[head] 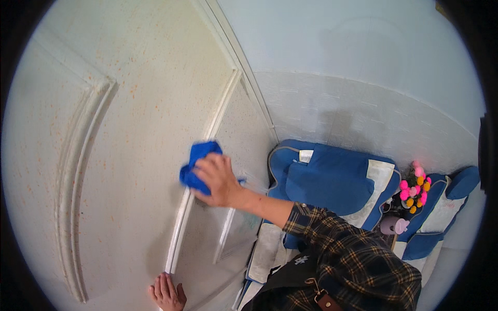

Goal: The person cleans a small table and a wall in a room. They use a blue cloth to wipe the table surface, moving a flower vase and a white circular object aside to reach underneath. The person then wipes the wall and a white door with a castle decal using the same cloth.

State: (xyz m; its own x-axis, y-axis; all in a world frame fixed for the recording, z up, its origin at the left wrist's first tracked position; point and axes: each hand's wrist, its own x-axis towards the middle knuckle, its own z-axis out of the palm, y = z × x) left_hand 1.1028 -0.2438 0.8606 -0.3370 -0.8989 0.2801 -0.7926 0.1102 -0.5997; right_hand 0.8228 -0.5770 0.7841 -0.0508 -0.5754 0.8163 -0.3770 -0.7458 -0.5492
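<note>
My right hand (218, 180) presses a blue cloth (200, 165) against the edge moulding of a white panelled door (128, 175). The cloth is bunched under the fingers and looks slightly blurred. Lower down, my left hand (168, 292) lies on the same door by the lower end of the bright moulding strip (181, 229), fingers spread, with nothing in it. Orange-brown specks dot the door face, mostly at the upper left and around the curved raised moulding (74, 182).
A blue and white cushioned sofa (330, 179) stands against the wall (369, 101) at the right. Beside it are pink and yellow artificial flowers (415, 188) and a lilac lidded pitcher (391, 225) on a small table. A second blue seat (428, 217) is farther right.
</note>
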